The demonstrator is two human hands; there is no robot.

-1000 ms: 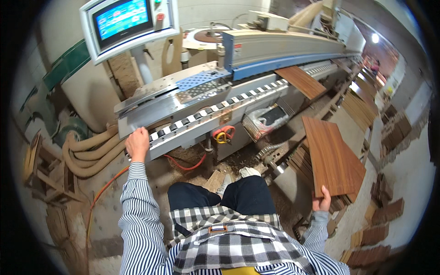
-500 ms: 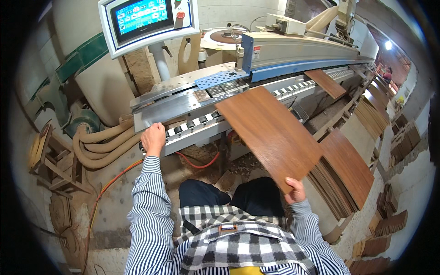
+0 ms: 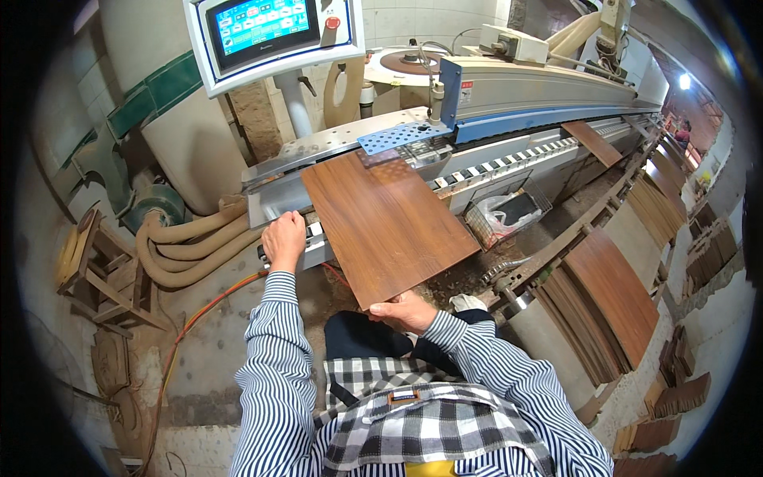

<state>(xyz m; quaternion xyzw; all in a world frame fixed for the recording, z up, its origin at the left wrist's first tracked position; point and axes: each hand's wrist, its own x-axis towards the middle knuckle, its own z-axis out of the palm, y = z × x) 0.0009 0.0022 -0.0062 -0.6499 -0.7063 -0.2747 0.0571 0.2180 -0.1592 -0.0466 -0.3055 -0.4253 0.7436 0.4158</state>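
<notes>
A brown wood-grain board (image 3: 389,226) lies tilted across the machine's infeed. Its far end rests over the metal bed (image 3: 266,208) and the roller rail, and its near end juts out toward me. My right hand (image 3: 404,312) grips the board's near edge, thumb on top and fingers underneath. Close to the board's left edge, my left hand (image 3: 284,238) is closed at the front end of the rail; what its fingers hold, if anything, is hidden.
A control panel with a lit screen (image 3: 262,28) stands above the bed. The long edge-banding machine (image 3: 548,95) runs away to the right, with another board (image 3: 592,143) on its rollers. Stacked boards (image 3: 608,294), a wire basket (image 3: 509,215) and thick hoses (image 3: 191,254) surround me.
My right hand has swung the board leftward from the right side onto the infeed bed. My left hand stays at the rail's end. The view has shifted slightly.
</notes>
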